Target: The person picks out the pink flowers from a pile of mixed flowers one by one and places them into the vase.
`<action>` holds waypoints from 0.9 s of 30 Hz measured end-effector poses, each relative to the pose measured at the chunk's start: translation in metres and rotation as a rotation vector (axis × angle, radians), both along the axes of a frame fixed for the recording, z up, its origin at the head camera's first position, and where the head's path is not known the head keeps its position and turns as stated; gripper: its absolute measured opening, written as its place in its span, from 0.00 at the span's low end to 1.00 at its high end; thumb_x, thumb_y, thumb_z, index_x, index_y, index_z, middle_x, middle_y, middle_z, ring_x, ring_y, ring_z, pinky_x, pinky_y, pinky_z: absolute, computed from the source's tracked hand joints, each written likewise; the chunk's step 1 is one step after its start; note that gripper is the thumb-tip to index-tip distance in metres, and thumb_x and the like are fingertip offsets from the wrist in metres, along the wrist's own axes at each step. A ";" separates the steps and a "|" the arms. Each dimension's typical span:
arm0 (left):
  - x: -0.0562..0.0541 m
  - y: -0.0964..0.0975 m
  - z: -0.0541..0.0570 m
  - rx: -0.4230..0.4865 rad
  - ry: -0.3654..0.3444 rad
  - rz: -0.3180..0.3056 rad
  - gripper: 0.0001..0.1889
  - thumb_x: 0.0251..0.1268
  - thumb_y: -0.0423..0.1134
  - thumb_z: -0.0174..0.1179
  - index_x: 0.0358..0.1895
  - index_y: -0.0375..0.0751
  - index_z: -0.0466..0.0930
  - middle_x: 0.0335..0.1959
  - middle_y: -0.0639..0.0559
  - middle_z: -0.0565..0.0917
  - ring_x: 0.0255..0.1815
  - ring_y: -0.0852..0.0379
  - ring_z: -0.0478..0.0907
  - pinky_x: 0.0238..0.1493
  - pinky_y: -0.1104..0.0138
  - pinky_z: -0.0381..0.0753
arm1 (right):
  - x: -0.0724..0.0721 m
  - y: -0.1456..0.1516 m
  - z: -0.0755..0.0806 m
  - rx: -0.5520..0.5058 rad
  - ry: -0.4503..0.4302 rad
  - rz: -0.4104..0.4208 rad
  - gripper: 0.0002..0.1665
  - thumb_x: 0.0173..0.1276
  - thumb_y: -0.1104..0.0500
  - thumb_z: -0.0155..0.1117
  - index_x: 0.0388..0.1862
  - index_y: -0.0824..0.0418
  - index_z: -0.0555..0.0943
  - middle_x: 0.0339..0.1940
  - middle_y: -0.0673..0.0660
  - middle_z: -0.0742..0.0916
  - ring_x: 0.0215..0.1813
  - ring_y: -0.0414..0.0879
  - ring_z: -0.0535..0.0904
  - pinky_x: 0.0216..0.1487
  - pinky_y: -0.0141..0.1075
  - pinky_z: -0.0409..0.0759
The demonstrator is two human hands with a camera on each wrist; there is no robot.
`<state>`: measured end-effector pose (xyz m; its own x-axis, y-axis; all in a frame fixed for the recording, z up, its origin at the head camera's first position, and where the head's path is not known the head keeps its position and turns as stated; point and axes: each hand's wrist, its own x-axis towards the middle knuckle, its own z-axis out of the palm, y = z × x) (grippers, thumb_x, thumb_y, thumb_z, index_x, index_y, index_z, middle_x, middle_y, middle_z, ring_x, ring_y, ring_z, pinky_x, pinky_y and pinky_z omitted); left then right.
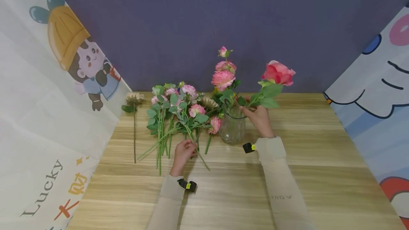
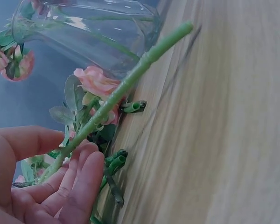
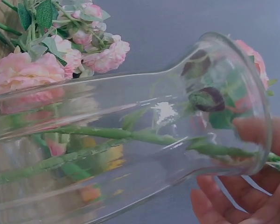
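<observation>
With thumb and fingers my left hand (image 1: 185, 152) pinches a green flower stem (image 2: 126, 88), whose cut end points away from the pile of pink flowers (image 1: 174, 104). At the mouth of the clear glass vase (image 1: 232, 130) is my right hand (image 1: 260, 118), its thumb and curled fingers around the stem of a large pink rose (image 1: 278, 73) that leans to the right. The thumb shows through the glass in the right wrist view. Inside the vase, green stems (image 3: 149, 137) run along the glass. A tall spray of pink flowers (image 1: 223, 79) rises from it on the left.
A beige flower (image 1: 134, 98) on a dark stem lies alone at the left of the wooden table (image 1: 223, 201). One pink bloom (image 1: 215, 125) lies right beside the vase. A dark blue wall (image 1: 198, 27) stands behind, with printed curtains (image 1: 105, 130) at both sides.
</observation>
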<state>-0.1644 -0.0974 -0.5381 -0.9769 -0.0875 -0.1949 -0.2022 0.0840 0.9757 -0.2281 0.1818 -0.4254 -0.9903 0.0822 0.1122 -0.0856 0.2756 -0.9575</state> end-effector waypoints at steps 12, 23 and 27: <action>0.001 -0.001 0.000 0.075 0.002 -0.026 0.17 0.59 0.26 0.60 0.50 0.20 0.73 0.30 0.48 0.78 0.28 0.59 0.79 0.31 0.68 0.83 | 0.001 0.000 -0.004 -0.113 0.040 -0.046 0.25 0.66 0.58 0.63 0.60 0.67 0.74 0.58 0.62 0.79 0.53 0.45 0.74 0.52 0.32 0.72; 0.004 0.002 0.006 0.050 0.066 -0.026 0.15 0.60 0.27 0.60 0.49 0.23 0.74 0.36 0.36 0.80 0.31 0.52 0.80 0.30 0.69 0.81 | 0.012 0.002 -0.014 -0.327 -0.007 -0.040 0.26 0.69 0.61 0.59 0.63 0.69 0.69 0.55 0.53 0.78 0.49 0.36 0.76 0.52 0.27 0.73; 0.006 0.003 0.008 0.013 0.109 -0.030 0.15 0.60 0.28 0.61 0.49 0.23 0.75 0.35 0.38 0.81 0.31 0.48 0.81 0.29 0.70 0.82 | 0.018 0.002 -0.019 -0.408 -0.031 -0.030 0.24 0.69 0.61 0.59 0.60 0.71 0.68 0.47 0.49 0.78 0.47 0.36 0.76 0.51 0.27 0.75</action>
